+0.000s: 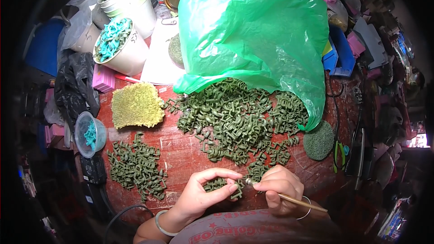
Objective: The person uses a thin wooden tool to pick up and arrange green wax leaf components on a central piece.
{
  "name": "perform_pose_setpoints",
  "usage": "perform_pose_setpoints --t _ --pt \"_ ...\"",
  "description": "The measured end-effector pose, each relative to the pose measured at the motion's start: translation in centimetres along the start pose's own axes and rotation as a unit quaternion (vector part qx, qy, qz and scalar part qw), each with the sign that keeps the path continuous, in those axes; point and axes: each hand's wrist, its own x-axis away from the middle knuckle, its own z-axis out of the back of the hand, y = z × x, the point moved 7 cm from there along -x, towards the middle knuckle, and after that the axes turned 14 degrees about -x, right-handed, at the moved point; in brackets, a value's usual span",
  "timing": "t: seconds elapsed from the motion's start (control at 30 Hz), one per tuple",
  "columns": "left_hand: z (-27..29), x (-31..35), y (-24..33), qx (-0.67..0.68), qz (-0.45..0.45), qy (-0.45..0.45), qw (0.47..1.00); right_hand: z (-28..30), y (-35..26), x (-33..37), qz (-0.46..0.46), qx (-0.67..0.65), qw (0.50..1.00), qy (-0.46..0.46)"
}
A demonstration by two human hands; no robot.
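Scuffed red desk (177,158): one translucent green plastic bag (253,31). Left hand (203,193): grip pinching one small dark-green curled piece (238,193). Right hand (282,186): grip pinching one slim wooden-handled tool (300,202), tip near the piece.

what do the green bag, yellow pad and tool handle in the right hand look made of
Green bag: glossy thin plastic, given translucent creases and highlights. Yellow pad: probably matt foam; its surface looks porous, edges ragged. Tool handle: perhaps smooth wood, from its tan colour; could be painted.

A heap of pieces (230,124) lies before the bag (253,27), right of the sponge (136,105).
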Motion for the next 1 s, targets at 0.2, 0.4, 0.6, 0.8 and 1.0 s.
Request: perform_pose_setpoints --t 0.2,0.4,0.6,0.8,1.0 --pt "0.0 0.0 0.1 -0.016 -0.009 0.000 1.000 0.1 -0.1 0.1 -0.001 0.002 1.000 0.003" --pt "0.3 0.1 -0.1 -0.006 -0.009 0.009 1.000 -0.1 0.2 0.0 0.004 -0.015 1.000 0.006" --pt "0.1 -0.1 -0.5 0.008 -0.002 0.003 1.000 0.0 0.0 0.0 0.007 -0.006 1.000 0.007" --pt "0.0 0.1 -0.7 0.032 0.002 0.003 0.999 -0.1 -0.1 -0.1 0.002 0.001 1.000 -0.004" --pt "0.0 0.2 0.6 0.027 0.001 0.007 1.000 -0.2 -0.1 0.0 0.018 -0.027 0.999 0.000"
